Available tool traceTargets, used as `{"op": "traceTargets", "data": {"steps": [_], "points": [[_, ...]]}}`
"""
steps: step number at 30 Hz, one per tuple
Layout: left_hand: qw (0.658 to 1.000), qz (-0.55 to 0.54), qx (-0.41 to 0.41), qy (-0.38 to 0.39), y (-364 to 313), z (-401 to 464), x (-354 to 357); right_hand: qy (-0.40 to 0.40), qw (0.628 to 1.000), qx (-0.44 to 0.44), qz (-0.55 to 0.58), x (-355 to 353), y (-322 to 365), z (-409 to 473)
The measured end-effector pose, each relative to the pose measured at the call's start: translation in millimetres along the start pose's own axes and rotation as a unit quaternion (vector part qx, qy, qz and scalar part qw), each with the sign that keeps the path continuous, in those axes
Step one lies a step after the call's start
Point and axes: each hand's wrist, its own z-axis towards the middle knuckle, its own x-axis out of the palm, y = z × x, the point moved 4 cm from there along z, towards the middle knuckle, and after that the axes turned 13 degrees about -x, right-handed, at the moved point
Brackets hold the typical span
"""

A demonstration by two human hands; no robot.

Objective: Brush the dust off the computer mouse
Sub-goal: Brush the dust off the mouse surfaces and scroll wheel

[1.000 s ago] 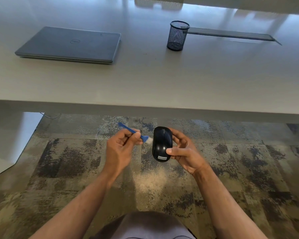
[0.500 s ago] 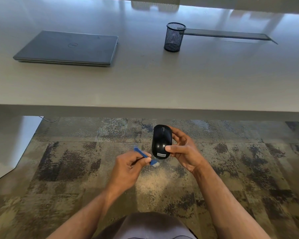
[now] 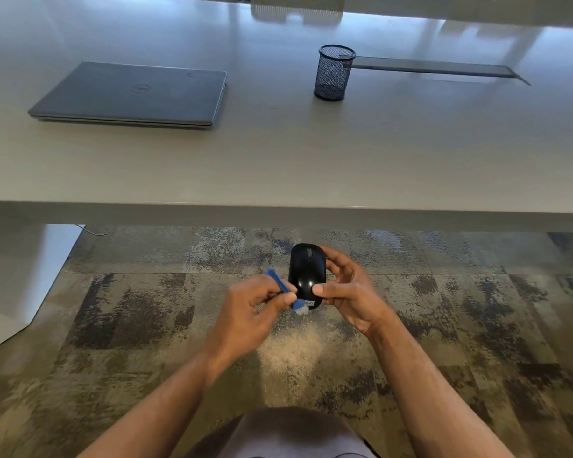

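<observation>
Mouse (image 3: 306,276): light, rigid, glossy, likely slippery; right hand (image 3: 348,292) clasps its sides, thumb on top. Left hand (image 3: 248,309) pinches blue brush (image 3: 283,287), bristles at mouse's near end.

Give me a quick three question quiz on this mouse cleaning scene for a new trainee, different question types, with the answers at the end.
1. True or false: the black mouse rests on the desk.
2. Which hand holds the blue brush? A) left B) right C) neither
3. Fill in: the mesh pen cup stands to the ____ of the closed laptop.

Key
1. False: the right hand holds it in the air over the carpet.
2. A: the left hand pinches the handle, bristles at the mouse's near end.
3. Right.
</observation>
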Motion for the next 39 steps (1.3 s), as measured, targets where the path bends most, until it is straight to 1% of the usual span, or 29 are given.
{"op": "traceTargets", "data": {"steps": [2, 3, 5, 7, 9, 10, 12, 14, 17, 21, 24, 27, 31, 39], "points": [[0.999, 0.048, 0.009, 0.011, 4, -5, 5, -0.004, 1.0, 0.0, -0.005, -2, 0, -1], [0.999, 0.049, 0.006, 0.012, 4, -5, 5, -0.004, 1.0, 0.0, -0.007, -2, 1, -2], [1.0, 0.018, -0.019, 0.005, 2, 0, -2, -0.004, 1.0, 0.003, -0.007, -1, 1, -3], [0.999, -0.036, -0.029, -0.016, -6, 7, -11, 0.002, 1.0, 0.004, -0.004, 1, 2, -4], [0.993, -0.096, -0.063, -0.04, -10, 18, -22, 0.015, 1.0, 0.003, -0.002, 4, 3, -6], [0.989, -0.108, -0.088, -0.055, -9, 25, -27, 0.023, 1.0, 0.002, 0.0, 6, 4, -6], [0.984, -0.089, -0.135, -0.071, -1, 39, -35, 0.041, 0.999, 0.001, 0.005, 9, 5, -8], [0.979, -0.076, -0.176, -0.066, 10, 50, -38, 0.059, 0.998, 0.002, 0.007, 12, 6, -9], [0.971, -0.09, -0.219, -0.04, 16, 60, -36, 0.082, 0.997, 0.003, 0.01, 17, 8, -10], [0.959, -0.125, -0.25, 0.039, 13, 66, -24, 0.099, 0.995, 0.005, 0.003, 21, 10, -10], [0.951, -0.114, -0.273, 0.089, 10, 67, -13, 0.115, 0.993, 0.01, 0.005, 23, 12, -11], [0.945, -0.104, -0.289, 0.108, 8, 69, -6, 0.129, 0.992, 0.017, -0.001, 26, 12, -13], [0.94, -0.098, -0.29, 0.148, 1, 69, 2, 0.138, 0.99, 0.025, -0.009, 27, 10, -15], [0.923, -0.121, -0.311, 0.191, -2, 67, 7, 0.145, 0.988, 0.044, -0.02, 26, 7, -17]]}}
